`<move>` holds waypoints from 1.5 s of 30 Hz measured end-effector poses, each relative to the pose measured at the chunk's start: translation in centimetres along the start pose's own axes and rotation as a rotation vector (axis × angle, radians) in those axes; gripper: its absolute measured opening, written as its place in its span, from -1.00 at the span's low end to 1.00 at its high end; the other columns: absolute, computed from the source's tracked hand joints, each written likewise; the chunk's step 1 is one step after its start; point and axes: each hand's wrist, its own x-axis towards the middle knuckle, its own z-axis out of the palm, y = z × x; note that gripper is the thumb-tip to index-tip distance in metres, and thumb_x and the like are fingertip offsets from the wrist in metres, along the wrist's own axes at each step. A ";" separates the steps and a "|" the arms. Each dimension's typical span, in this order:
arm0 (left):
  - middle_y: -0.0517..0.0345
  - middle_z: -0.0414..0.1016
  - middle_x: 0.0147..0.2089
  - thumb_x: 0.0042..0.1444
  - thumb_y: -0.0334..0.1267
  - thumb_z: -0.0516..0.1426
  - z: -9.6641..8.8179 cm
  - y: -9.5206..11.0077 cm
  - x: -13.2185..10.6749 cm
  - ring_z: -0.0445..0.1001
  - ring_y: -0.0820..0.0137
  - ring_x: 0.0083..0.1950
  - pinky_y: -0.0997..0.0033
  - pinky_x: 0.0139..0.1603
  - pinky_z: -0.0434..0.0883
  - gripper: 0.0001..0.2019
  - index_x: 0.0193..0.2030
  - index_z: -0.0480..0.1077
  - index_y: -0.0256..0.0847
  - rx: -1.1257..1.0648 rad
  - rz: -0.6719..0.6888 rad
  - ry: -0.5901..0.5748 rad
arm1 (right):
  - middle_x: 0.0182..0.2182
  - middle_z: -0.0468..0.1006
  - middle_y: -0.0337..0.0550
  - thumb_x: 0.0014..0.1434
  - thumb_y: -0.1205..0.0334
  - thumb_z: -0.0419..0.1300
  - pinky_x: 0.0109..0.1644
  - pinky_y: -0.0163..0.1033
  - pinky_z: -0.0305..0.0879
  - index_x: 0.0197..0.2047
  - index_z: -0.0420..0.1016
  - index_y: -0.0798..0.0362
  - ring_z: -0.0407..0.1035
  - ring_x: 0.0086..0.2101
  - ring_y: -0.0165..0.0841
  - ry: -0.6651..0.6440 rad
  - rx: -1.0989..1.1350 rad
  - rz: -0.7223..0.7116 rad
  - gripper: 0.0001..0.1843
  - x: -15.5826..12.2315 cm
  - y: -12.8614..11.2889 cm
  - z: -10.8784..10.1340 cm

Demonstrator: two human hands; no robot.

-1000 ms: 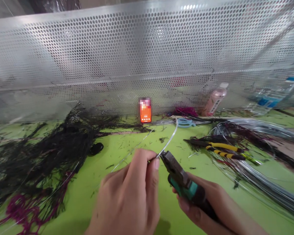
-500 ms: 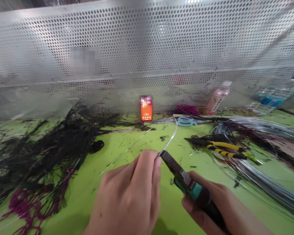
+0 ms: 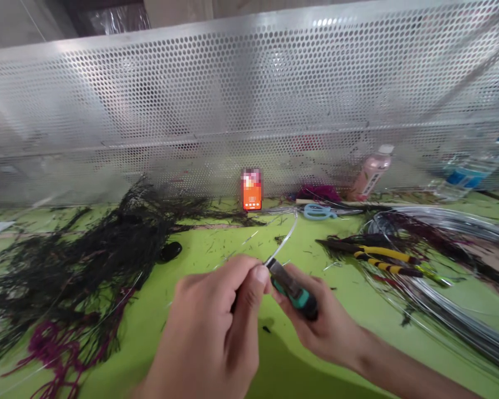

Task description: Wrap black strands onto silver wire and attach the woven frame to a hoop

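Note:
My left hand (image 3: 220,321) is closed, pinching a silvery wire (image 3: 285,239) between thumb and forefinger. From the pinch the wire curves up and away over the green tabletop. My right hand (image 3: 311,316) wraps round the green-and-black handles of a pair of pliers (image 3: 291,287). Their dark metal jaws meet the wire right beside my left fingertips. The pliers' handle ends are hidden in my right palm.
Yellow-and-black pliers (image 3: 370,256), light-blue scissors (image 3: 318,211) and a coil of wire (image 3: 449,327) lie to the right. Tangled black strands (image 3: 87,266) and purple cord (image 3: 50,346) cover the left. A lit phone (image 3: 251,191) and two bottles stand by the perforated metal panel (image 3: 233,88).
My right hand has turned the pliers, with the handles now pointing more steeply toward me and closer to my left hand. My left thumb has rolled into view. The camera view has shifted slightly.

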 end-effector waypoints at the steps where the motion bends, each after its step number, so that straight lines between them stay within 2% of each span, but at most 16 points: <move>1: 0.39 0.00 -0.60 0.41 -0.29 0.02 -0.1 0.0 0.0 0.01 0.56 -0.62 0.51 -0.67 -0.02 -0.63 -0.49 0.24 -0.17 -0.033 -0.021 -0.012 | -0.48 0.43 -0.23 0.31 0.22 0.10 -0.41 -0.24 0.18 -0.20 0.37 -0.01 0.25 -0.51 -0.37 0.005 0.014 -0.016 -0.94 0.5 0.4 0.4; 6: 0.37 -0.05 -0.59 0.42 -0.18 0.04 -0.1 -0.5 0.3 -0.05 0.54 -0.61 0.50 -0.68 -0.11 -0.64 -0.45 0.34 -0.16 -0.193 -0.138 -0.038 | -0.48 0.37 -0.29 0.25 0.21 0.14 -0.40 -0.26 0.16 -0.18 0.33 -0.02 0.21 -0.51 -0.40 0.026 0.113 -0.097 -0.91 3.4 1.9 2.2; 10: 0.38 -0.01 -0.59 0.41 -0.12 0.06 -0.3 -1.2 0.7 -0.04 0.52 -0.61 0.51 -0.66 -0.08 -0.68 -0.38 0.40 -0.14 -0.244 -0.197 -0.047 | -0.44 0.34 -0.30 0.31 0.17 0.15 -0.36 -0.28 0.17 -0.20 0.30 -0.01 0.19 -0.45 -0.41 -0.014 0.170 -0.111 -0.90 4.8 1.7 2.0; 13: 0.37 0.06 -0.60 0.42 -0.13 0.03 -0.7 -1.2 0.9 0.04 0.52 -0.61 0.51 -0.65 0.00 -0.66 -0.40 0.38 -0.14 -0.186 -0.181 -0.012 | -0.37 0.37 -0.26 0.39 0.14 0.11 -0.27 -0.26 0.23 -0.18 0.31 0.01 0.23 -0.37 -0.39 -0.048 0.196 -0.080 -0.86 4.7 0.9 1.4; 17: 0.39 0.12 -0.62 0.44 -0.12 0.02 -1.3 -0.9 0.5 0.11 0.53 -0.64 0.53 -0.65 0.06 -0.63 -0.42 0.37 -0.12 -0.136 -0.141 0.049 | -0.31 0.39 -0.23 0.43 0.08 0.09 -0.27 -0.25 0.24 -0.15 0.31 0.02 0.24 -0.34 -0.37 -0.092 0.229 -0.024 -0.81 4.2 0.0 1.0; 19: 0.40 0.12 -0.63 0.45 -0.13 0.02 -1.4 -0.9 0.2 0.12 0.54 -0.65 0.53 -0.66 0.06 -0.64 -0.41 0.37 -0.11 -0.122 -0.128 0.042 | -0.28 0.39 -0.22 0.43 0.05 0.10 -0.26 -0.24 0.25 -0.14 0.32 0.01 0.25 -0.32 -0.36 -0.124 0.238 -0.020 -0.80 4.2 -0.3 0.8; 22: 0.41 0.14 -0.62 0.45 -0.15 0.01 -1.6 -0.9 0.0 0.15 0.54 -0.64 0.52 -0.64 0.07 -0.63 -0.42 0.35 -0.11 -0.047 -0.113 0.052 | -0.31 0.38 -0.25 0.42 0.05 0.12 -0.28 -0.24 0.22 -0.13 0.35 0.00 0.24 -0.34 -0.36 -0.201 0.223 -0.031 -0.80 4.2 -0.8 -0.5; 25: 0.41 0.17 -0.61 0.44 -0.17 0.01 -1.8 -0.9 0.1 0.18 0.55 -0.63 0.54 -0.61 0.12 -0.67 -0.38 0.38 -0.10 0.007 -0.094 0.092 | -0.40 0.36 -0.27 0.41 0.05 0.14 -0.34 -0.22 0.14 -0.18 0.40 -0.01 0.22 -0.40 -0.36 -0.269 0.172 -0.027 -0.80 3.9 -1.1 -2.7; 28: 0.41 0.15 -0.62 0.45 -0.14 0.01 -1.9 -0.9 0.2 0.18 0.54 -0.65 0.53 -0.63 0.10 -0.68 -0.35 0.40 -0.09 0.009 -0.110 0.060 | -0.41 0.39 -0.24 0.41 0.03 0.13 -0.34 -0.20 0.13 -0.22 0.41 -0.01 0.24 -0.42 -0.34 -0.277 0.116 -0.024 -0.76 3.3 -1.1 -4.6; 30: 0.41 0.16 -0.63 0.45 -0.12 0.00 -1.9 -0.9 0.2 0.19 0.53 -0.65 0.53 -0.64 0.11 -0.67 -0.35 0.40 -0.09 -0.027 -0.136 0.020 | -0.35 0.44 -0.22 0.44 0.00 0.11 -0.31 -0.20 0.17 -0.14 0.43 -0.03 0.28 -0.38 -0.33 -0.247 0.109 -0.013 -0.77 3.1 -1.1 -4.9; 34: 0.40 0.23 -0.63 0.45 -0.11 0.01 -1.5 -0.9 0.2 0.24 0.56 -0.64 0.61 -0.64 0.14 -0.64 -0.38 0.40 -0.10 -0.156 -0.157 -0.034 | -0.25 0.43 -0.24 0.46 0.09 0.11 -0.21 -0.23 0.22 -0.01 0.40 -0.08 0.29 -0.28 -0.35 -0.197 0.180 -0.035 -0.86 3.6 -1.4 -3.8; 41: 0.40 0.27 -0.63 0.44 -0.17 0.02 -1.1 -0.7 0.1 0.27 0.61 -0.63 0.67 -0.61 0.17 -0.60 -0.48 0.30 -0.14 -0.170 -0.118 0.013 | -0.26 0.41 -0.31 0.45 0.16 0.15 -0.22 -0.29 0.22 -0.04 0.40 -0.09 0.25 -0.28 -0.41 -0.169 0.301 -0.103 -0.94 4.7 -1.9 -1.5; 45: 0.41 0.26 -0.62 0.45 -0.16 0.01 -0.9 -0.6 0.0 0.26 0.61 -0.63 0.67 -0.60 0.18 -0.65 -0.40 0.37 -0.13 -0.189 -0.133 0.007 | -0.26 0.42 -0.34 0.43 0.23 0.17 -0.23 -0.30 0.21 -0.02 0.39 -0.11 0.25 -0.29 -0.42 -0.157 0.313 -0.132 -0.92 4.7 -1.9 -1.3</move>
